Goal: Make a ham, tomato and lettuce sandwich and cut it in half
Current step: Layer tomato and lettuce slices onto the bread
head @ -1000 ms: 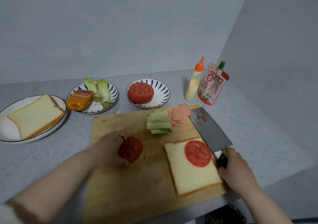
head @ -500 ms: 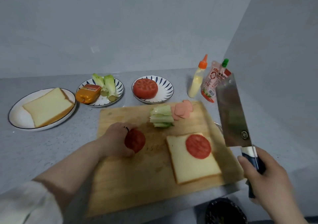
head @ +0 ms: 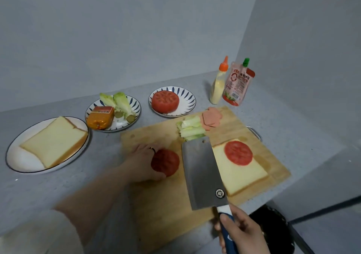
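On the cutting board [head: 166, 205], left hand [head: 140, 162] clasped the tomato [head: 165, 165]; right hand [head: 240, 232] gripped the cleaver [head: 201, 171] just beside it. Slicing step judged underway; next cut requires fingers clear.

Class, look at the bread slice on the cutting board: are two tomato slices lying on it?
No. The bread slice on the cutting board carries only one tomato slice.

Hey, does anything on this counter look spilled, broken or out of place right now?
Nothing stands out. The bread slice lies flat on the cutting board with one tomato slice on it, and the plates and sauce bottle look tidy, with no spills.
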